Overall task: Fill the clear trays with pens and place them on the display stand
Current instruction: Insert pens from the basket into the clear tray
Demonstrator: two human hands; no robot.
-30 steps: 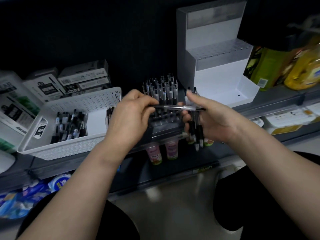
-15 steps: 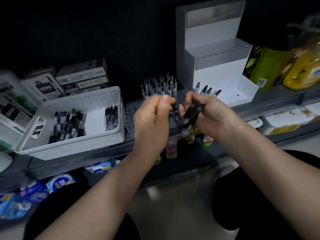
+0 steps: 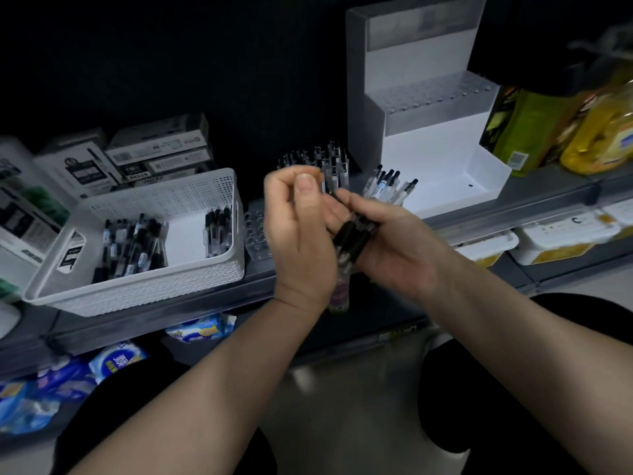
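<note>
Over the shelf's point(image 3: 513, 209) front edge, both hands meet on a bundle of pens point(image 3: 354, 234).
Right hand point(image 3: 394, 252) is clenched round the bundle, whose long axis slants up-right toward the display stand point(image 3: 428, 156); left hand point(image 3: 301, 231) pinches one pen point(image 3: 330, 178) roughly upright, touching the bundle's left side; the clear tray point(image 3: 255, 234) sits on the shelf just behind and left of that pinch, partly hidden; the left hand is nearer it, so the pen probably goes forward and down.
</note>
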